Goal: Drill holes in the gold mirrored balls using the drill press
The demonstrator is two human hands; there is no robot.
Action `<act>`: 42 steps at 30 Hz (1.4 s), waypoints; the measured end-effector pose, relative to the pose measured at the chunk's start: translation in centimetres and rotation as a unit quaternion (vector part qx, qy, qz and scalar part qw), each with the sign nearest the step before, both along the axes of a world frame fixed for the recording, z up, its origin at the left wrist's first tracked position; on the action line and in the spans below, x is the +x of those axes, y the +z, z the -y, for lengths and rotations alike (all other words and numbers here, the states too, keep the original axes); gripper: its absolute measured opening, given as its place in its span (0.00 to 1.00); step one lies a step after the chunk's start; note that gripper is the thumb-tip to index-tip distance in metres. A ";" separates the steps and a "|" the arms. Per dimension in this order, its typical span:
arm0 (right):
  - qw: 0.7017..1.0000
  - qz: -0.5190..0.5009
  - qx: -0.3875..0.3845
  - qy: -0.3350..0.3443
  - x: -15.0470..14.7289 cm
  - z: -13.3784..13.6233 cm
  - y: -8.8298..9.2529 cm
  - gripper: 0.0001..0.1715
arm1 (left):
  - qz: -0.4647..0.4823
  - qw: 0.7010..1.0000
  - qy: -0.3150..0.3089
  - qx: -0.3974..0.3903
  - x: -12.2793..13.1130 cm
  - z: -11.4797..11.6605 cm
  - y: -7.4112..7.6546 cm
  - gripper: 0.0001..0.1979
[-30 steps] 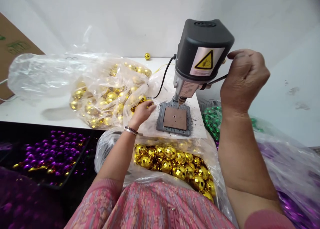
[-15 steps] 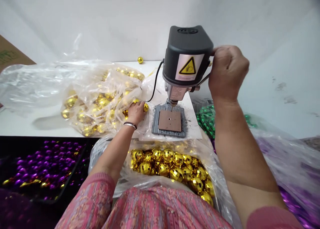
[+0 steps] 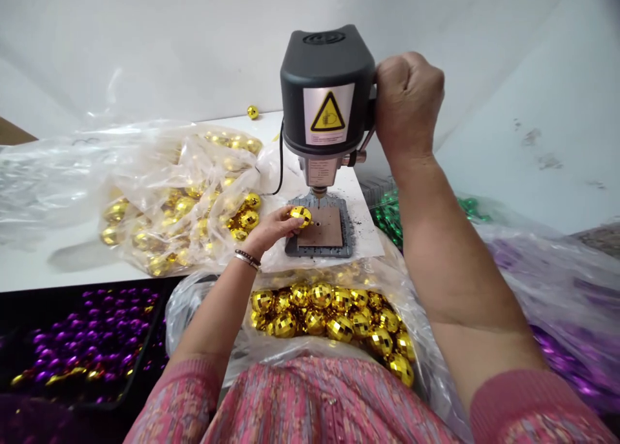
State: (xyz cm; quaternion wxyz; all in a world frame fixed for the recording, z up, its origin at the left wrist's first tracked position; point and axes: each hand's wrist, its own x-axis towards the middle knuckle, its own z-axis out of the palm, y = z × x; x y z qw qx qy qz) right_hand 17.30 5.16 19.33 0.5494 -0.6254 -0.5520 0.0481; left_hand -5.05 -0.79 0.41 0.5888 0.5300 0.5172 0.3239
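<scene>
Left hand (image 3: pixel 274 228) pinches a gold ball (image 3: pixel 302 216) between thumb and fingers over the left edge of the brown plate (image 3: pixel 327 234), right hand (image 3: pixel 411 102) closes around the drill press (image 3: pixel 323 63) lever (image 3: pixel 369 138); steady the ball firmly, keeping fingertips clear of the bit (image 3: pixel 319 202).

The left grip (image 3: pixel 277 229) has come out of the plastic bag (image 3: pixel 145 153) to the left of the drill press (image 3: pixel 329 70) and now pinches a gold ball (image 3: pixel 301 217) — close beneath the drill press, by the left of its brown board (image 3: pixel 325 232). Other gold balls (image 3: pixel 249 220), covered before, now show left of the drill press — uncovered in the bag's mouth
</scene>
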 end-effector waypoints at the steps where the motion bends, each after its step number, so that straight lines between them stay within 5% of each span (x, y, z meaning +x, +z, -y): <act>1: 1.000 -0.006 0.006 0.009 0.0 0.0 0.0 0.20 | -0.017 1.000 0.007 0.002 0.4 -0.2 -0.2 0.29; 11: 0.999 -0.027 -0.007 0.034 -0.2 0.6 0.3 0.19 | -0.276 0.954 0.011 0.114 3.0 -0.8 0.9 0.31; 16: 0.998 -0.036 -0.004 0.044 -0.1 0.7 0.3 0.19 | -0.331 0.930 -0.012 0.159 4.6 -0.6 1.5 0.30; 37: 0.998 -0.021 -0.007 0.050 -0.1 0.8 0.3 0.19 | -0.238 0.963 -0.010 0.129 5.2 -0.8 0.0 0.40; 42: 0.996 -0.010 0.062 0.060 0.5 1.7 -1.1 0.16 | -0.247 0.960 -0.006 0.131 5.2 -0.3 0.2 0.36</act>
